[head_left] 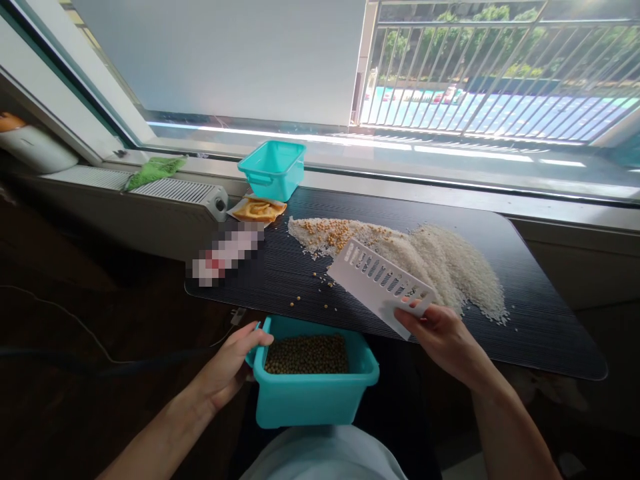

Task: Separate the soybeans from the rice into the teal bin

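Observation:
My left hand is closed round the left handle of a teal plastic bin, just off the table's front edge. Small greenish-brown beans cover the bin's floor. In my right hand I grip a white slotted plastic board by its right end, tilted over the table. Behind the board spreads a heap of white rice. Yellow soybeans lie on the heap's left part, and several loose ones are scattered nearer the table's front edge.
A second teal bin stands at the back left of the dark table, by the window. An orange-yellow packet lies before it, with a blurred-out item nearer me. A green cloth rests on the radiator at left.

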`<state>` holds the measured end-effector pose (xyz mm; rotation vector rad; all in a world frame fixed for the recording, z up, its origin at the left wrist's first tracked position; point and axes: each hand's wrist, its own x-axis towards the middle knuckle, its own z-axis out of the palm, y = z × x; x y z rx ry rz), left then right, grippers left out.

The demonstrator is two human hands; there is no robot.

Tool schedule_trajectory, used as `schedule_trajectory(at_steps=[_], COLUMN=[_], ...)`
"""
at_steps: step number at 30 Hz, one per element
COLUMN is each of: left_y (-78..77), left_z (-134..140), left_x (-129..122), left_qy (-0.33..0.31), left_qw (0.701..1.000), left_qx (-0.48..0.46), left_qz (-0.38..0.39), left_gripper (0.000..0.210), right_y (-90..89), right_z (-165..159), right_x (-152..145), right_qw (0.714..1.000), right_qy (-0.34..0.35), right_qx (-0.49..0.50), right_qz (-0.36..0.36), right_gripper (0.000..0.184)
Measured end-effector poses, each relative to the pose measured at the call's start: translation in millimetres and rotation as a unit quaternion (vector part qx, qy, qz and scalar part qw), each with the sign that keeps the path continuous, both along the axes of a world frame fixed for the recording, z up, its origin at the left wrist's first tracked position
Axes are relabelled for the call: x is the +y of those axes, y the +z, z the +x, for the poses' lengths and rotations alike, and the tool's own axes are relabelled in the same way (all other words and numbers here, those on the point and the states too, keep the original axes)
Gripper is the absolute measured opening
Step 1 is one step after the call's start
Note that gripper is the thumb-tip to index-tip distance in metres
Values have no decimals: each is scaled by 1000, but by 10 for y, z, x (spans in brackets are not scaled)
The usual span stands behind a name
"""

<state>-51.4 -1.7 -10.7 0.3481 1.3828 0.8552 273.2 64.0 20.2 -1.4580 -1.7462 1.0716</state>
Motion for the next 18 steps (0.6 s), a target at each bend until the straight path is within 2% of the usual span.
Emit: schedule_trajectory(at_steps=[6,11,16,18], left_y=[46,24,31,51], left_z=[-45,-52,-70,-97], left_x=[9,14,26,32], left_qy=[-1,-2,16,30], left_qw=[1000,1000,1000,999], left_qx=[5,-6,7,23], left_qz=[1,3,0,-3], left_gripper=[31,29,31,34], right_y=[59,101,11,-44], right_z=[-92,-104,-346,-496], right_x=[-55,-118,99,221], right_qw=[1000,998,999,997], right_qy=[25,54,25,35], right_qx=[9,14,-16,-50], right_qz=[-10,-10,27,40], right_gripper=[24,24,27,29])
